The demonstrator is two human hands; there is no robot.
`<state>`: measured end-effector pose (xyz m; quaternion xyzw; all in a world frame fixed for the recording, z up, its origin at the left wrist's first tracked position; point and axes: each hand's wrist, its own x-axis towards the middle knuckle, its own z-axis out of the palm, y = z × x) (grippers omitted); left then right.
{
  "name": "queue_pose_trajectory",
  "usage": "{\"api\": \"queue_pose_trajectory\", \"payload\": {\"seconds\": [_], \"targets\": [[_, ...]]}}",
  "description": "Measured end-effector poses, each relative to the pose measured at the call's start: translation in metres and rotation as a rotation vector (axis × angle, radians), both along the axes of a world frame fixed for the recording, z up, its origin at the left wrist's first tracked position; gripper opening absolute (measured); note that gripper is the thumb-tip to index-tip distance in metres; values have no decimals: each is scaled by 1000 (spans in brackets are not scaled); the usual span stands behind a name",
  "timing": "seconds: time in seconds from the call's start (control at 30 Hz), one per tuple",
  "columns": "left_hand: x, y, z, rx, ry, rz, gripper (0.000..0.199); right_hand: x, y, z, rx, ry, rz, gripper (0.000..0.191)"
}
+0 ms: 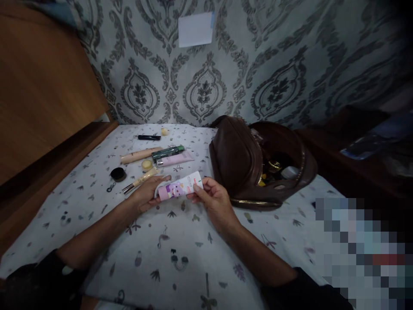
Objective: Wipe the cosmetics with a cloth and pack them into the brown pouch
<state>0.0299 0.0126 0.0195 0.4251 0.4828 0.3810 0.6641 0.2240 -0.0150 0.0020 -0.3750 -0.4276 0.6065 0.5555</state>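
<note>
A white and pink squeeze tube (177,188) with a purple cartoon figure lies across both my hands above the patterned sheet. My left hand (149,191) has its fingers round the pink cap end. The flat end is pinched between the thumb and fingers of my right hand (213,196). Just beyond my left hand lies a slim beige tube (141,180) with a metallic cap. Behind it are a small round yellowish jar (147,165), a pink tube (176,159), a dark green bottle (166,152) and a long peach-coloured tube (138,156).
An open brown bag (238,159) stands on the right, with several items inside. A black round jar (118,174), a small dark ring-shaped item (111,187), a black pen-like item (148,137) and a small yellowish piece (164,131) lie left. Wooden furniture (48,64) borders the left side.
</note>
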Motion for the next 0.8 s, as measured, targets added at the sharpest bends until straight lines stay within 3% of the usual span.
{"api": "queue_pose_trajectory", "payload": {"seconds": [0.1,0.2,0.37,0.6,0.8], "targets": [[0,3,0,-127,-96,90,25,-2,-1,-1,-62,74,-7,40],[1,6,2,-141,-130,150,11,-4,-2,0,-95,144,-36,41],[6,3,3,-150,-253,124,21,-4,-1,0,-48,166,-135,40],[6,-6,-2,94,-59,47,47,-5,-8,3,126,-176,-70,33],[4,-7,6,317,102,-42,47,-4,-6,1,14,-76,8,34]]}}
